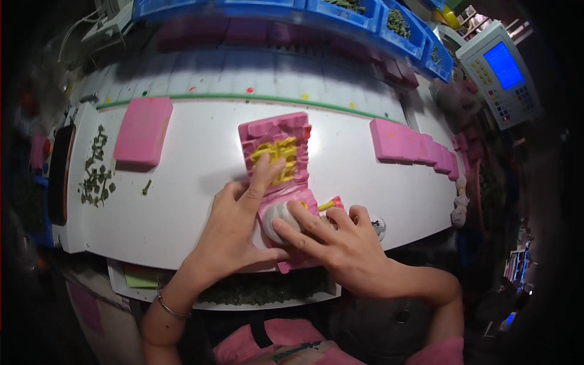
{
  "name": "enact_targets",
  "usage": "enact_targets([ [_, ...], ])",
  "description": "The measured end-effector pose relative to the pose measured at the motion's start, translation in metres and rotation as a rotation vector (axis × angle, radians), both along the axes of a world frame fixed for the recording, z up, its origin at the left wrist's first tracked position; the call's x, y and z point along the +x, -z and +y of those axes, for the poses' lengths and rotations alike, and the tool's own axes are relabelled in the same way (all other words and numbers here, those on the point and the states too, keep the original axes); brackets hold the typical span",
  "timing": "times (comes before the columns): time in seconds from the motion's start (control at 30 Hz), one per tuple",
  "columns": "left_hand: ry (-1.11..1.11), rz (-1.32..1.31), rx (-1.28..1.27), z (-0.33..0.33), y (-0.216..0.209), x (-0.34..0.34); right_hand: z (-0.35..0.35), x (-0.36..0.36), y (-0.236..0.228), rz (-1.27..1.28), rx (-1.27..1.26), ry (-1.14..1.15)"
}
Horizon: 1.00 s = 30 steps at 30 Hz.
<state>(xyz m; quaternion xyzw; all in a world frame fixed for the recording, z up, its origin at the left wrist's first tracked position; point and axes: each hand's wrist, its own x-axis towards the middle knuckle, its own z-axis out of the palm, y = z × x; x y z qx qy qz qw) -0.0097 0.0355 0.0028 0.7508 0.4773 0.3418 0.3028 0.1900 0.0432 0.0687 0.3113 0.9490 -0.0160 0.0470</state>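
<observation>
The spread left hand (228, 230) is touching an unfolded pink-and-yellow mould (271, 128) on a white table (413, 210), while the right hand (350, 249), its grip unclear, is resting fingers on a rounded grey-white piece (277, 224) at the mould's near half.

A pink sleeve (440, 353) and a thin, seemingly metal bracelet (168, 309) show.
</observation>
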Motion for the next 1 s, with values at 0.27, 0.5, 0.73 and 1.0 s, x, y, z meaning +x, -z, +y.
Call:
enact_targets([
  [0.27,-0.065,0.164,-0.243,0.018,-0.028,-0.008,0.040,0.010,-0.029,0.240,-0.090,0.103],
  [0.5,-0.102,0.112,-0.077,0.023,-0.026,-0.009,0.080,0.001,0.027,0.138,0.166,0.049],
  [0.73,-0.080,0.208,-0.146,0.036,-0.020,-0.018,0.083,-0.005,0.006,0.097,0.113,-0.015],
  [1.0,-0.079,0.137,-0.207,0.037,-0.019,-0.017,0.090,-0.006,0.001,0.085,0.080,-0.075],
])
